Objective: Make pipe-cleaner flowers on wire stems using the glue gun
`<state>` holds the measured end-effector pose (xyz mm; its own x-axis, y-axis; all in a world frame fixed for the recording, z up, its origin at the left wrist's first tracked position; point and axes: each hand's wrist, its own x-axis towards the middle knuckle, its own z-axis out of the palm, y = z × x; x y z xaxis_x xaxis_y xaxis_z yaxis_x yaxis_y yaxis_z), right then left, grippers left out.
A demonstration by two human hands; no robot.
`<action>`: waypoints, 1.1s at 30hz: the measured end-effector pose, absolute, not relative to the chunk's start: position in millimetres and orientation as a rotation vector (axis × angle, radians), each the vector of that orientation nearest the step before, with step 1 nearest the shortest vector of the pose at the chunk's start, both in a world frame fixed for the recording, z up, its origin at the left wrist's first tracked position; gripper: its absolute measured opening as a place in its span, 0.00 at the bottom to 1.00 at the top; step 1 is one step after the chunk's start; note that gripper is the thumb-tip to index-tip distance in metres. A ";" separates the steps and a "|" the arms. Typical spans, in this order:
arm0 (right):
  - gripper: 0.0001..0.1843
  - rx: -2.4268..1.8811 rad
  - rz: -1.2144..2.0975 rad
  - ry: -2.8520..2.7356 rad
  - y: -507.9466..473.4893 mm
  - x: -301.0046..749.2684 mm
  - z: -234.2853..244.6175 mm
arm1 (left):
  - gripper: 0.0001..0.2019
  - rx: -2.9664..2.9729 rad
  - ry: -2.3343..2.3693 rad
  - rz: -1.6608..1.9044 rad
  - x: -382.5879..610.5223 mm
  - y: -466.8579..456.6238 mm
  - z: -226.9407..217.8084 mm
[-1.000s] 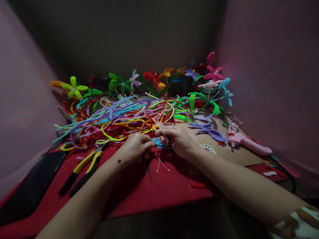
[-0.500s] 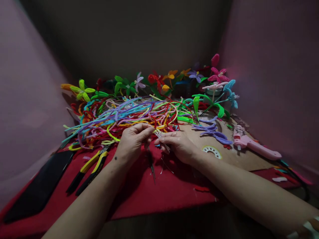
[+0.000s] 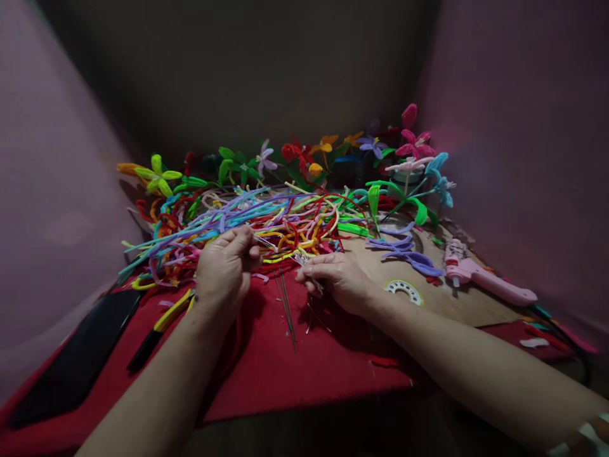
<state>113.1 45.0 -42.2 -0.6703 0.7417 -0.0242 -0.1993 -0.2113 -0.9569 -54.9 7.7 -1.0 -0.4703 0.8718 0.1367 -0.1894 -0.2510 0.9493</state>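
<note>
My right hand (image 3: 335,276) is closed in a pinch on a small bundle of white flower stamens (image 3: 301,258), whose pale tips stick up past my fingers. Some thin strand ends hang beneath it. To the left and a little higher, my left hand (image 3: 227,257) pinches a few thin white stamens (image 3: 265,242) that point right toward the bundle, apart from it. Between my hands, thin dark wires (image 3: 286,304) lie on the red cloth (image 3: 266,381). Yellow and black pliers (image 3: 164,325) lie partly hidden under my left forearm.
A tangled heap of coloured pipe cleaners (image 3: 247,212) lies ahead, with pipe-cleaner flowers (image 3: 297,152) behind. On the right, a board (image 3: 442,308) bears purple petals (image 3: 413,261), a white ring (image 3: 404,292) and a pink glue gun (image 3: 495,285). A black flat object (image 3: 76,355) lies left.
My left hand has moved left and slightly up, away from my right hand, with a few stamens in its fingers. It now covers more of the pliers. My right hand has hardly moved.
</note>
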 end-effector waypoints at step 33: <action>0.07 -0.638 1.804 -1.456 46.9 114.5 -37.7 | 0.10 1.316 1.496 1.273 -37.6 1.3 -7.6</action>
